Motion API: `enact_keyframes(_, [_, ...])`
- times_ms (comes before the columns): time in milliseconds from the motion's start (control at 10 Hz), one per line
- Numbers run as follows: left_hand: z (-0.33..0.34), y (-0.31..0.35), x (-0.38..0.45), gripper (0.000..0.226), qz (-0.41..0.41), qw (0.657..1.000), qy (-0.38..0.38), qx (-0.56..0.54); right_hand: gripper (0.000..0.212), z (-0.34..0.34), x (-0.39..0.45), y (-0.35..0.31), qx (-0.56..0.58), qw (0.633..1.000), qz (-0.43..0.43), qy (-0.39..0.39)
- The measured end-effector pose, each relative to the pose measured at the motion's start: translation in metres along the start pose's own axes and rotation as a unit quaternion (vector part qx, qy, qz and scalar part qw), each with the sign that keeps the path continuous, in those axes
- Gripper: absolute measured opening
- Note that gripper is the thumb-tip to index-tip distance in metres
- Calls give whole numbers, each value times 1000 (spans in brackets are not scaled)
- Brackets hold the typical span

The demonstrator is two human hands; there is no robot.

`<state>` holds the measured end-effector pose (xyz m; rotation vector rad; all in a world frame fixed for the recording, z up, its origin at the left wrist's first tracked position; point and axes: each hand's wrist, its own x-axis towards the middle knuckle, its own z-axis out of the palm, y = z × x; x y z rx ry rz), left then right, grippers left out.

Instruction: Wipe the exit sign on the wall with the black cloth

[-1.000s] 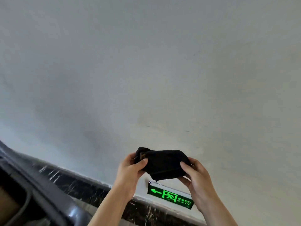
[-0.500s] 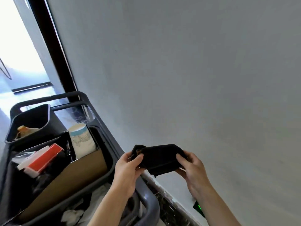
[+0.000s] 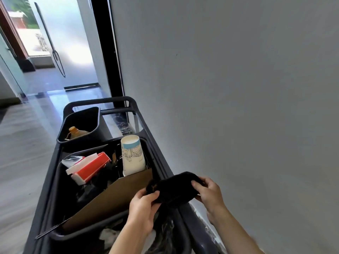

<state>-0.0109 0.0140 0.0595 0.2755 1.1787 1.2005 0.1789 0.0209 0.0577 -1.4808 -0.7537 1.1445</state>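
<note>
Both my hands hold the bunched black cloth (image 3: 176,189) over the near right corner of a dark cart. My left hand (image 3: 145,208) pinches its left end between thumb and fingers. My right hand (image 3: 209,193) grips its right end from above. The exit sign is out of view; only plain grey wall (image 3: 238,88) fills the right side.
The dark cart (image 3: 157,158) stands against the wall, holding a paper cup (image 3: 133,154), a red and white box (image 3: 89,167), a cardboard sheet (image 3: 113,198) and a black bin (image 3: 82,123) with a bottle. A glass door (image 3: 55,43) and shiny floor lie beyond, left.
My view has swung left, from the wall and green exit sign to the cart and doorway. The sign has left the frame. Both hands have kept hold of the cloth.
</note>
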Motion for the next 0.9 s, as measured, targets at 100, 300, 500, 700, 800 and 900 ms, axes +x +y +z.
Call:
enact_keyframes(100, [-2,-13,9,17,-27,999,27,-12,6,4,10,12,-52,999,-5,15])
enact_keyframes(300, [-1,-38,24,17,-72,993,94,-26,3,6,33,43,-119,991,22,57])
enact_keyframes(500, [6,-53,23,20,-23,987,154,-30,8,3,42,66,-119,989,65,56])
enact_keyframes(700, [5,-51,21,13,-8,989,147,17,17,-1,37,66,-119,988,88,41])
enact_keyframes(800, [-3,-44,13,19,57,984,130,106,14,-5,25,59,-133,987,84,40])
enact_keyframes(900, [-5,-34,-3,21,122,965,141,186,17,-8,13,52,-170,982,59,59])
